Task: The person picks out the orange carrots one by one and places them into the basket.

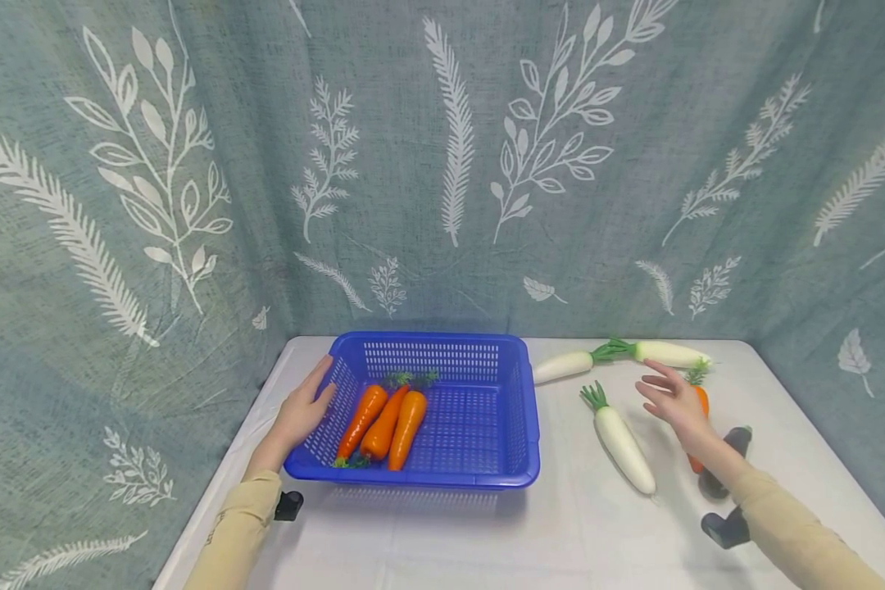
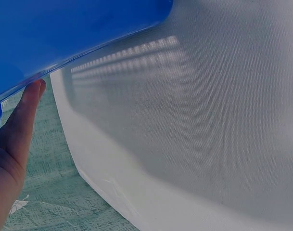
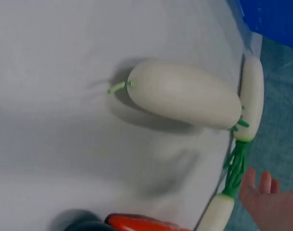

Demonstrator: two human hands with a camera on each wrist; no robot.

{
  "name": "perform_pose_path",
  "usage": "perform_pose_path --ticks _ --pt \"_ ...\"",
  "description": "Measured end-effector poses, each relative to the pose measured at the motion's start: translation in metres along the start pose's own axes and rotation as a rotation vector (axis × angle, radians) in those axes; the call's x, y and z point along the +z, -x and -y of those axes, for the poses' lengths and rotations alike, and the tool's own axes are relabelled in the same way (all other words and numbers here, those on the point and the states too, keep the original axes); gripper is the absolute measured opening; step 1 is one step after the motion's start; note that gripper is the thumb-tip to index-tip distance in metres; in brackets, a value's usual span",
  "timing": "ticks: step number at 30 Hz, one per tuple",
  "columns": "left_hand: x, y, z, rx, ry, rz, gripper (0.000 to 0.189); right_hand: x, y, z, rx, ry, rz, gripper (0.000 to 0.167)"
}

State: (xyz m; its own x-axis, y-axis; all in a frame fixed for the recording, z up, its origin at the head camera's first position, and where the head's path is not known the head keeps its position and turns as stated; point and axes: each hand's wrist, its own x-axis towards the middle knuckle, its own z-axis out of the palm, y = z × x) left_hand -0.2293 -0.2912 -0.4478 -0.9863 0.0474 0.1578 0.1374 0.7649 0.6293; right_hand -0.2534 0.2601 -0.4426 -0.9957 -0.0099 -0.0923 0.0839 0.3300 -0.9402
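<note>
A blue plastic basket holds several orange carrots with green tops, lying together in its left half. My left hand is at the basket's left rim, its fingers extended; in the left wrist view the thumb meets the rim's edge. Over the table's right part, my right hand hovers with loosely spread fingers and nothing in them. Partly hidden beneath it lies another carrot. A white radish with green leaves lies between that hand and the basket.
Two more white radishes, one right of the basket and one farther right, lie along the table's back edge, leaves meeting. A dark eggplant lies near the right forearm. A leaf-patterned curtain surrounds the white table.
</note>
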Motion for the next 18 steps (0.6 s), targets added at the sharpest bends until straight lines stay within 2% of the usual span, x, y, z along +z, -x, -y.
perform_pose_path --ticks 11,18 --pt "0.0 -0.001 0.001 0.004 -0.004 -0.01 0.052 -0.018 -0.011 -0.014 0.073 0.061 -0.161 0.065" --pt "0.001 -0.001 0.003 0.004 -0.002 0.0 0.053 -0.036 -0.014 -0.027 0.059 0.125 -0.223 0.065"
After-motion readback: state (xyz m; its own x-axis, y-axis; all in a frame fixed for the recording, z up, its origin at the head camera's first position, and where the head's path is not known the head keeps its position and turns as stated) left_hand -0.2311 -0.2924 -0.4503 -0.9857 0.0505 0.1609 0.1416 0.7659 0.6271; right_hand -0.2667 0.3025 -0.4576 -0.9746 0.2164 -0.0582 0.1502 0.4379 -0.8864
